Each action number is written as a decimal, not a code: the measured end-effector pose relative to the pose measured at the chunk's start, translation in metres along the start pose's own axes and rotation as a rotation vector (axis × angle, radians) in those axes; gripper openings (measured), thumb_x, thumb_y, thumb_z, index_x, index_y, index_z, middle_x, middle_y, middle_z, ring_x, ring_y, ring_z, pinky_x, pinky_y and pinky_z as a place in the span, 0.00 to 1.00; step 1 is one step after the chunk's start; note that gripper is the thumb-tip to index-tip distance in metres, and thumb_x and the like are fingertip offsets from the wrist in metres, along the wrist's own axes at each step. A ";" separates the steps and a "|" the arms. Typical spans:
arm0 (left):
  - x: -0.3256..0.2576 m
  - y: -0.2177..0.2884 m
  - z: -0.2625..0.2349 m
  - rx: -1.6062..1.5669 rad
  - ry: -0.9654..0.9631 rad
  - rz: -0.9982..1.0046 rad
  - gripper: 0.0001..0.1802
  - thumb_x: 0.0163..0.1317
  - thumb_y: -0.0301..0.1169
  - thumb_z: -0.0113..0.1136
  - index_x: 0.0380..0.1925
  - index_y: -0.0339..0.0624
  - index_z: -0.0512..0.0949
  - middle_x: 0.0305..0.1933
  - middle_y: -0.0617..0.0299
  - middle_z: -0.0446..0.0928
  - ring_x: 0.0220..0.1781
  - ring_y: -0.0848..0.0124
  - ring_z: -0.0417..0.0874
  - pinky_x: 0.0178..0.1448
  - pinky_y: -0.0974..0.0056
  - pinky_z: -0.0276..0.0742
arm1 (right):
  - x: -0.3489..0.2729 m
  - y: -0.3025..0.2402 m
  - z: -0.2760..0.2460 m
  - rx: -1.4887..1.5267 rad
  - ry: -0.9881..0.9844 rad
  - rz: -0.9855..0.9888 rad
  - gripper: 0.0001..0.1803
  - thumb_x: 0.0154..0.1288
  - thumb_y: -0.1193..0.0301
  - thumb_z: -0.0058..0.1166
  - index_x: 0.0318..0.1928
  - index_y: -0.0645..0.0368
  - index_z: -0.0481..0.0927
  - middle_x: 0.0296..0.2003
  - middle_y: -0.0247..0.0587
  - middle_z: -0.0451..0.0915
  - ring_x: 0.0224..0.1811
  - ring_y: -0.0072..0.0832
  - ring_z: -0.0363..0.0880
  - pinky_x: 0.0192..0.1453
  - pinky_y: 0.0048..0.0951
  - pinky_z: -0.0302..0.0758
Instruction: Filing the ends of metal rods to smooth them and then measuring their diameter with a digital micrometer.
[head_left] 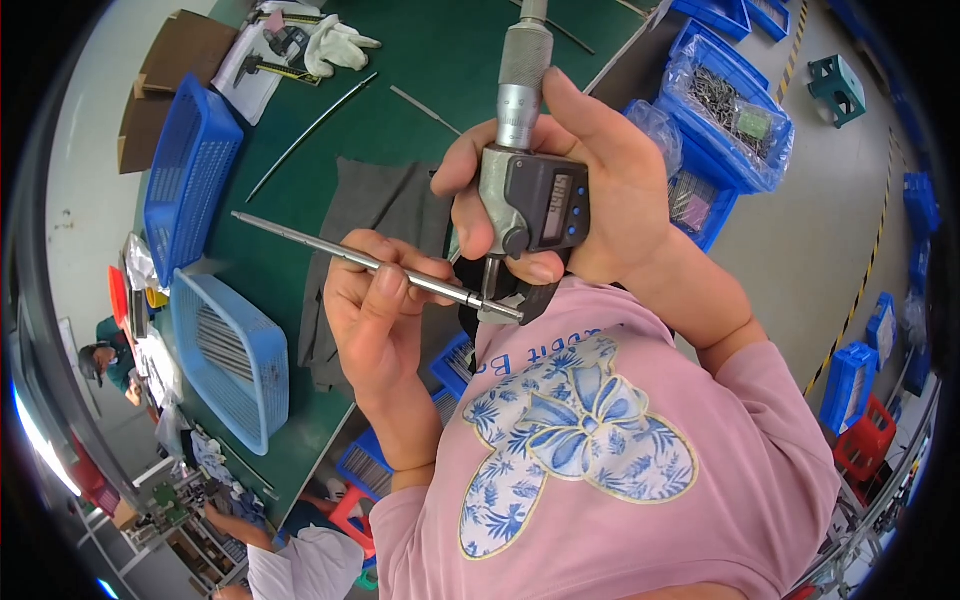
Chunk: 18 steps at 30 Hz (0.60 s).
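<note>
My left hand (385,300) is closed around a slim, shiny metal rod (310,241), pinched between thumb and fingers. The rod slants from upper left to lower right, and its stepped right end lies at the jaws of a digital micrometer (535,200). Whether the jaws touch the rod I cannot tell. My right hand (600,170) grips the micrometer by its frame, thumb beside the knurled thimble (526,55), which points up. The small display and blue buttons face up. Beneath my hands, a dark grey cloth (375,200) lies on the green table (290,190).
Two more rods, one dark and curved-looking (312,137), lie on the table. Left are a blue basket (195,180) and a light-blue basket of rods (270,370). A white glove (338,45) and calipers (280,70) lie far off. Blue bins (720,110) stand right. Co-workers (300,565) sit at lower left.
</note>
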<state>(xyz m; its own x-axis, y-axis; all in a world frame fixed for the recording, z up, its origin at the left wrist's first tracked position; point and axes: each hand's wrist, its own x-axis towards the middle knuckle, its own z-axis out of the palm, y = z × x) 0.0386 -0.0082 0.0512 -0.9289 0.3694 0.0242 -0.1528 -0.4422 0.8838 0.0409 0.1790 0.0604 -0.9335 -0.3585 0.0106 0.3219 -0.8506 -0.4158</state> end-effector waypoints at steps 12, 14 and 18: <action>0.003 -0.003 0.002 0.032 -0.042 0.009 0.09 0.57 0.28 0.52 0.35 0.34 0.66 0.32 0.42 0.76 0.29 0.66 0.80 0.33 0.68 0.79 | -0.001 -0.005 0.001 -0.038 -0.045 -0.018 0.37 0.63 0.47 0.22 0.40 0.74 0.69 0.24 0.60 0.74 0.08 0.29 0.64 0.11 0.20 0.66; 0.003 -0.003 0.002 0.023 -0.038 0.008 0.10 0.57 0.28 0.52 0.35 0.34 0.66 0.32 0.42 0.76 0.29 0.66 0.80 0.33 0.68 0.78 | 0.000 -0.006 0.004 -0.045 -0.033 -0.012 0.38 0.63 0.46 0.23 0.40 0.74 0.69 0.24 0.60 0.73 0.09 0.30 0.65 0.11 0.21 0.66; 0.003 -0.004 -0.001 0.026 -0.053 0.005 0.10 0.57 0.28 0.51 0.36 0.34 0.65 0.32 0.42 0.76 0.29 0.66 0.80 0.33 0.68 0.78 | -0.001 -0.004 0.003 -0.068 -0.003 -0.008 0.39 0.61 0.44 0.25 0.39 0.74 0.70 0.24 0.61 0.73 0.09 0.31 0.65 0.11 0.21 0.66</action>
<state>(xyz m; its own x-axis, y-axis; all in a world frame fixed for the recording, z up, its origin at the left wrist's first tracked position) 0.0364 -0.0057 0.0472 -0.9102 0.4107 0.0529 -0.1390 -0.4233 0.8953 0.0406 0.1819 0.0649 -0.9354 -0.3532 0.0172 0.3028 -0.8252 -0.4768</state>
